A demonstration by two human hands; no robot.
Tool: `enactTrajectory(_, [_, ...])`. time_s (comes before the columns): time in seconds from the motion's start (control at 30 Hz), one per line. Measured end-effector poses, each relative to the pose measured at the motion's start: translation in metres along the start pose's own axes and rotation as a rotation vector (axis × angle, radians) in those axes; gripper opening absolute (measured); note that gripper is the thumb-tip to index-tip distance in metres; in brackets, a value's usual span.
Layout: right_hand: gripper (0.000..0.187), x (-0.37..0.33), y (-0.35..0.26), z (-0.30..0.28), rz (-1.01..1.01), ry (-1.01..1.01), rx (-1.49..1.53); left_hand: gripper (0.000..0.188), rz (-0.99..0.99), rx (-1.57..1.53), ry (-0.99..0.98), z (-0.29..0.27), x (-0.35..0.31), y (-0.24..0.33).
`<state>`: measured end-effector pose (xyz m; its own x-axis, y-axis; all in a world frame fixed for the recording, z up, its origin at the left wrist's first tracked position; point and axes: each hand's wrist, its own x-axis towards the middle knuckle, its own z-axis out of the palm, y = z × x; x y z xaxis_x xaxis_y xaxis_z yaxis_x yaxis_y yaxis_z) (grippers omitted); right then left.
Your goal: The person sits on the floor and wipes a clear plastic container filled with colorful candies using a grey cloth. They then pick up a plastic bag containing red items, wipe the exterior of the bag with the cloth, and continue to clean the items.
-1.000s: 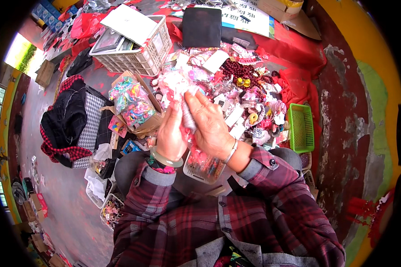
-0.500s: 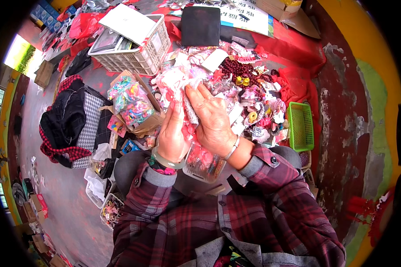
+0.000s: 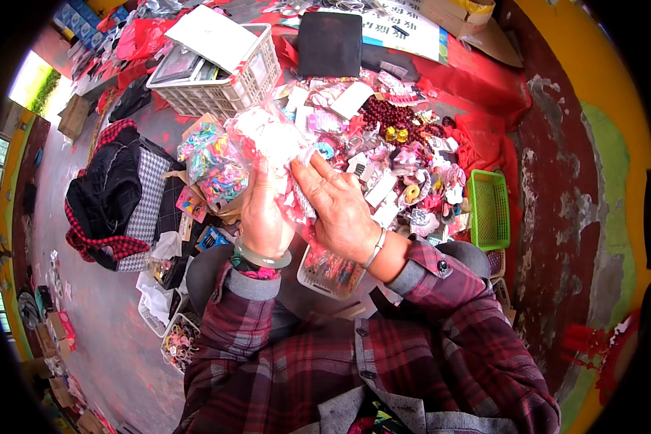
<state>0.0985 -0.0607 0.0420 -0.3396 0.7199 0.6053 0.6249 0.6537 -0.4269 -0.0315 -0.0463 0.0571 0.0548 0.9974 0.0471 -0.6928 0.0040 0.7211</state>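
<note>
Between my two hands is a clear plastic bag (image 3: 266,134) with pink and white soft contents, its top washed out by glare. My left hand (image 3: 266,220), with a pale bangle at the wrist, supports the bag from the left side, thumb up along it. From the right, my right hand (image 3: 334,210) presses its fingers against the bag's pink, crinkled lower part. Some fingertips are hidden behind the plastic. Below the hands sits a clear plastic tray (image 3: 329,278) of small reddish items. A heap of hair ties and trinkets (image 3: 412,184) spreads to the right.
A light plastic crate (image 3: 231,95) of flat items stands at the far left, before a bag of colourful pieces (image 3: 213,163). Dark red beads (image 3: 390,116) lie in the heap. At right is a green basket (image 3: 489,210); at left, a black jacket (image 3: 108,195).
Both hands have shifted slightly, the left one leftward and down. The bag has swung left and now overlaps the bag of colourful pieces, uncovering more of the heap behind.
</note>
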Motion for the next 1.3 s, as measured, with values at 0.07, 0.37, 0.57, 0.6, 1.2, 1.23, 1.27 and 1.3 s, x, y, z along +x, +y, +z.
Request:
enactTrajectory(0.07, [0.071,0.003,0.001,-0.004,0.026,-0.013,-0.028,0.045,-0.043,-0.065,-0.072,0.0,-0.001,-0.004])
enactTrajectory(0.37, [0.064,0.009,0.013,-0.008,0.066,0.043,-0.008,0.047,-0.093,-0.011,-0.123,0.008,-0.008,-0.012])
enactTrajectory(0.57, [0.071,-0.005,-0.004,0.0,0.003,-0.013,0.186,0.045,-0.053,0.042,-0.018,-0.015,0.003,-0.005])
enactTrajectory(0.6, [0.072,-0.003,-0.002,-0.002,-0.02,0.014,0.155,0.045,-0.072,0.037,-0.048,-0.012,0.002,-0.006])
enactTrajectory(1.2, [0.063,0.003,0.0,-0.013,0.097,0.081,-0.041,0.046,-0.083,0.128,-0.209,-0.006,-0.008,-0.022])
enactTrajectory(1.23, [0.063,0.004,-0.004,-0.016,0.065,0.051,-0.037,0.046,-0.112,0.127,-0.237,-0.005,-0.01,-0.023])
enactTrajectory(1.27, [0.063,0.01,-0.001,-0.019,0.042,0.099,-0.05,0.046,-0.141,0.125,-0.265,-0.004,-0.011,-0.023])
enactTrajectory(1.3, [0.062,0.014,0.005,-0.021,0.066,0.105,-0.062,0.046,-0.17,0.124,-0.292,-0.004,-0.013,-0.024])
